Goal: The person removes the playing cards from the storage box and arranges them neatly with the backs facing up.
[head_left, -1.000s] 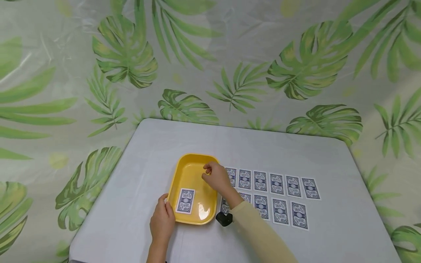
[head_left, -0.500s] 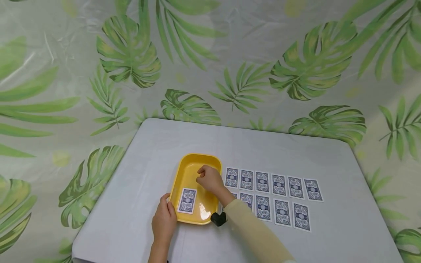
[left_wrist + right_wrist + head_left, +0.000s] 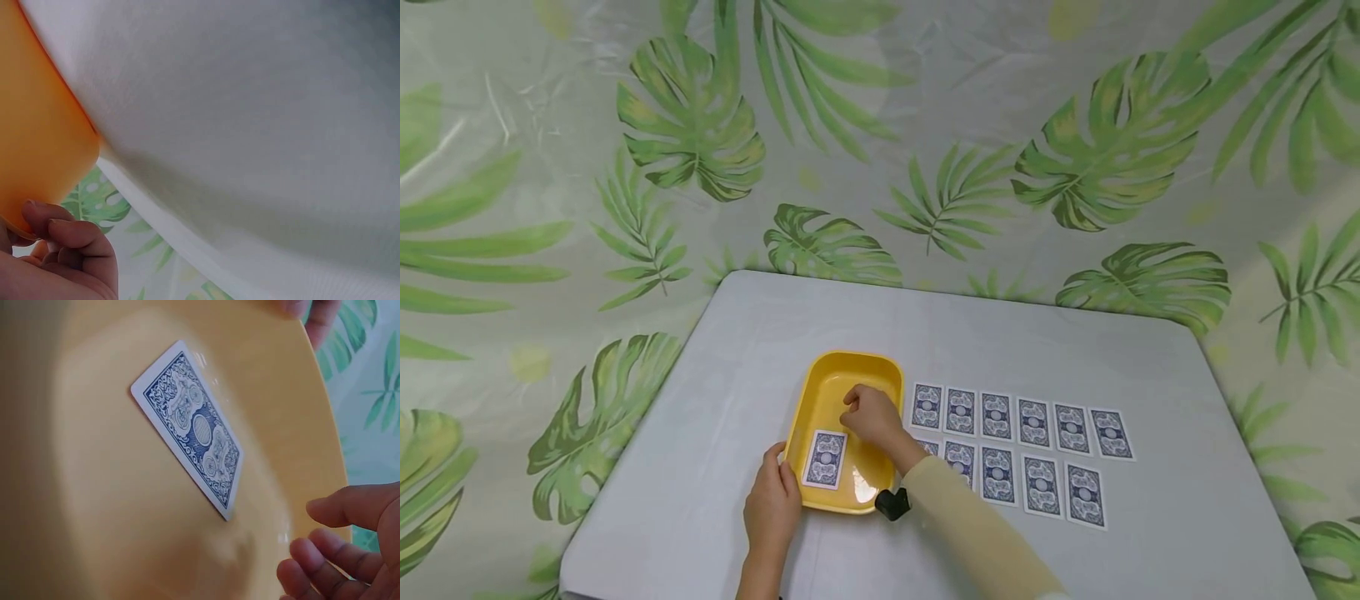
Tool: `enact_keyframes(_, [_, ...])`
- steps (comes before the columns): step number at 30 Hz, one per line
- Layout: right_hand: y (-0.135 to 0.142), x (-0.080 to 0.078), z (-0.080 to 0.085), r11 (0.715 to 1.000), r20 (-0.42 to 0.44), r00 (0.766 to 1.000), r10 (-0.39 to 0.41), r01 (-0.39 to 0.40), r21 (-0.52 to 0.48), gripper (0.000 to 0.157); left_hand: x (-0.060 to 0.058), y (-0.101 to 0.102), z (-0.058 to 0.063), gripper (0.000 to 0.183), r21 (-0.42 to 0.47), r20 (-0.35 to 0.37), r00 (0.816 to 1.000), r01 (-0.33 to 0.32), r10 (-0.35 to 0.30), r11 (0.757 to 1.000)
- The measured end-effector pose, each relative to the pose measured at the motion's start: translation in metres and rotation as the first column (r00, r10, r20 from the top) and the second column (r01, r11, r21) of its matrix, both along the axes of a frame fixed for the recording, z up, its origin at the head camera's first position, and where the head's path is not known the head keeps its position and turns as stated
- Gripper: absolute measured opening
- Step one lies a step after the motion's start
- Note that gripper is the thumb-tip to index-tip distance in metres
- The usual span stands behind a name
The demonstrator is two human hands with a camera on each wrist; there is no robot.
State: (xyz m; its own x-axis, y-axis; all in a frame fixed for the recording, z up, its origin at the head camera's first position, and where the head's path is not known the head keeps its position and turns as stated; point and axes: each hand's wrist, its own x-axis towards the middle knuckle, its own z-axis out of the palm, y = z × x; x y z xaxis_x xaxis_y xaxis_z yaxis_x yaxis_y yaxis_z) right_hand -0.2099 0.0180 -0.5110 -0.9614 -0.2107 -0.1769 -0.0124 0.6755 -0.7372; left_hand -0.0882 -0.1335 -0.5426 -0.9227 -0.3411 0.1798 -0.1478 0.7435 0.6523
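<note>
A yellow plastic tray (image 3: 848,357) lies on the white table, with one blue-backed playing card (image 3: 825,459) face down inside near its lower left. My left hand (image 3: 771,500) grips the tray's left rim; in the left wrist view its fingers (image 3: 81,234) curl at the orange-looking tray edge (image 3: 44,125). Over the tray is my right hand (image 3: 874,417), holding nothing, just to the upper right of the card. In the right wrist view the right hand (image 3: 350,550) has its thumb apart from loosely bent fingers, and the card (image 3: 194,428) lies beside them.
Two rows of face-down playing cards (image 3: 1033,423) spread over the table (image 3: 1037,350) to the tray's right. The right sleeve (image 3: 970,525) covers part of the lower row. A leaf-patterned sheet (image 3: 955,108) hangs behind the table.
My right hand has moved left and a little nearer to the card in the tray. The left hand stays on the rim, and the cards lie as before.
</note>
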Motion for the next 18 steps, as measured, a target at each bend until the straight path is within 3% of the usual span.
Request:
enact_keyframes(11, [-0.006,0.007,-0.006,0.98,0.1,0.986,0.133,-0.146,0.133,0.035,0.0,0.0,0.002,0.029,0.008,0.007,1.0,0.011,-0.011,1.0])
enact_keyframes(18, [-0.01,0.011,-0.014,0.944,0.104,0.973,0.205,-0.224,0.243,0.045,0.0,-0.001,0.0,0.029,0.004,-0.009,1.0,0.015,-0.015,1.0])
